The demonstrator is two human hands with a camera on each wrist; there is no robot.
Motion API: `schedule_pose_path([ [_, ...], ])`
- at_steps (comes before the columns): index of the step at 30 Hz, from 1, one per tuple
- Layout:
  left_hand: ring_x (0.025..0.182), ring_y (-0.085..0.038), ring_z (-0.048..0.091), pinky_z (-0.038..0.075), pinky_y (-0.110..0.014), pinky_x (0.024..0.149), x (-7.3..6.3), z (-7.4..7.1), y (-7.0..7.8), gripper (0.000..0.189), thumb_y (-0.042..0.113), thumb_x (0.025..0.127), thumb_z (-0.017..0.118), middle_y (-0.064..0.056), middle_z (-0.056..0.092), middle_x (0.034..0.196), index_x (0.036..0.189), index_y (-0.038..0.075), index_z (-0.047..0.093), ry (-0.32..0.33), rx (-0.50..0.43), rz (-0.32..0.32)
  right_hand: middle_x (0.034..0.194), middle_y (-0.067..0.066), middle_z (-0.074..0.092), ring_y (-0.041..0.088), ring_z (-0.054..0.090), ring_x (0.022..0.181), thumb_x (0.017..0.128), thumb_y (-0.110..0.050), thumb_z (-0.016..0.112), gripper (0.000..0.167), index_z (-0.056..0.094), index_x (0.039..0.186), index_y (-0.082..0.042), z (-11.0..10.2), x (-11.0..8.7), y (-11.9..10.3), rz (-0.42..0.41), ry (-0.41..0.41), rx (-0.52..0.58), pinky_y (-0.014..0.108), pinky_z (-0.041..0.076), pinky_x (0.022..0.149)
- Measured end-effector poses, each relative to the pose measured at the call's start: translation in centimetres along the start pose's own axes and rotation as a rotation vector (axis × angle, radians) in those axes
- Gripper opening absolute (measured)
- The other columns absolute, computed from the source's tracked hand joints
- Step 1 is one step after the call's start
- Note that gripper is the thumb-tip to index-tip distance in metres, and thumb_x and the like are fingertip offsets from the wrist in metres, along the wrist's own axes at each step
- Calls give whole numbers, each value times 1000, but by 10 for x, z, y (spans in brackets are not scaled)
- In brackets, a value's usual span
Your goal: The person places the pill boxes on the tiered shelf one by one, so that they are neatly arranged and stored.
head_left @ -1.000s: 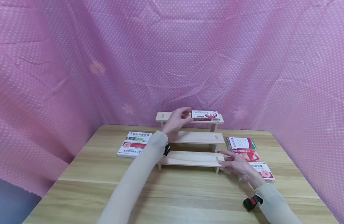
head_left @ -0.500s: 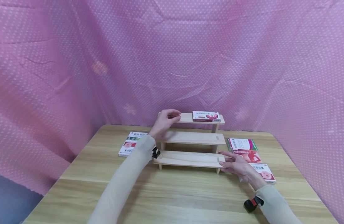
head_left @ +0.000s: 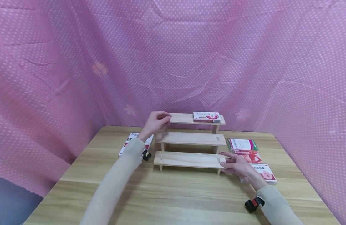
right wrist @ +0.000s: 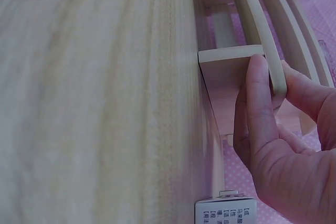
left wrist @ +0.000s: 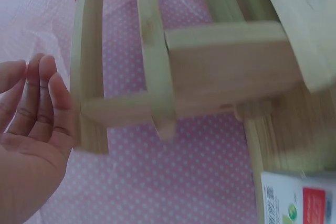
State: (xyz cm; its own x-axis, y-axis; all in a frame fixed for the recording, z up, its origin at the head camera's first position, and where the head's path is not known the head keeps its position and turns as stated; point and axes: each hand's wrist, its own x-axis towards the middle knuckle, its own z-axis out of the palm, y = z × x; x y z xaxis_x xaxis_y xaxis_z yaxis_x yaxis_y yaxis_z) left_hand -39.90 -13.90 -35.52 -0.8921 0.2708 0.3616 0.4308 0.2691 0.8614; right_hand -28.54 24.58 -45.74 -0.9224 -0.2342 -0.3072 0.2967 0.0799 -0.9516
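A three-step wooden display shelf (head_left: pixel 190 159) stands mid-table. On the right half of its top step lies a white medicine box (head_left: pixel 202 116) with a magenta arc design. My left hand (head_left: pixel 154 124) is at the left end of that top step, fingers bent loosely with nothing between them. In the left wrist view, the relaxed fingers (left wrist: pixel 38 95) are right beside the end of the top board. My right hand (head_left: pixel 240 167) grips the right end of the lowest step. The right wrist view shows its thumb and fingers (right wrist: pixel 258 95) around the board end and side support.
To the right of the shelf lie a green-and-white medicine box (head_left: pixel 242 144), a red one (head_left: pixel 249 157) and a white-and-red one (head_left: pixel 265 172), partly behind the right hand. More medicine boxes (head_left: pixel 132 135) lie at left, partly hidden by the left arm. A pink dotted curtain (head_left: pixel 173 62) hangs behind.
My left hand has moved left along the top step, away from the medicine box, to the shelf's left end. The right hand has stayed on the lowest step.
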Motion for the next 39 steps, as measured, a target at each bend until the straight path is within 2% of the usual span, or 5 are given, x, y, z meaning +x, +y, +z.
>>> schedule_pose_path([
  [10,75,-18,66,59,-28,69,-28,-34,-15,28,20,94,67,-23,71,92,110,-2,69,10,-25,-27,129,21,47,19,66,97,91,-9,68,72,31,153,-7,0,-1,1,-6,-14,17,38,58,92],
  [17,94,-35,68,60,-31,78,-48,-59,-29,35,22,92,69,-21,71,108,119,0,66,-101,62,-106,126,19,52,20,67,98,91,-8,68,70,33,152,-9,-2,0,2,3,-11,44,38,57,93],
  [25,105,-23,67,57,-33,91,-69,-89,-51,43,14,87,73,-19,68,120,126,1,62,-222,127,-165,123,18,53,19,67,97,92,-8,67,71,31,153,-7,-2,0,2,-13,-19,32,37,58,91],
  [29,110,-24,65,54,-27,93,-78,-100,-62,47,10,86,73,-21,66,123,130,0,59,-243,145,-181,124,18,52,18,67,96,93,-8,65,71,29,154,-6,-1,-1,1,-24,-27,20,36,58,91],
  [39,122,-36,57,48,-44,104,-99,-120,-82,53,16,85,74,-21,60,132,133,0,57,-232,211,-265,126,20,53,19,66,97,92,-8,66,70,31,153,-7,0,-2,0,-14,-19,17,37,58,91],
])
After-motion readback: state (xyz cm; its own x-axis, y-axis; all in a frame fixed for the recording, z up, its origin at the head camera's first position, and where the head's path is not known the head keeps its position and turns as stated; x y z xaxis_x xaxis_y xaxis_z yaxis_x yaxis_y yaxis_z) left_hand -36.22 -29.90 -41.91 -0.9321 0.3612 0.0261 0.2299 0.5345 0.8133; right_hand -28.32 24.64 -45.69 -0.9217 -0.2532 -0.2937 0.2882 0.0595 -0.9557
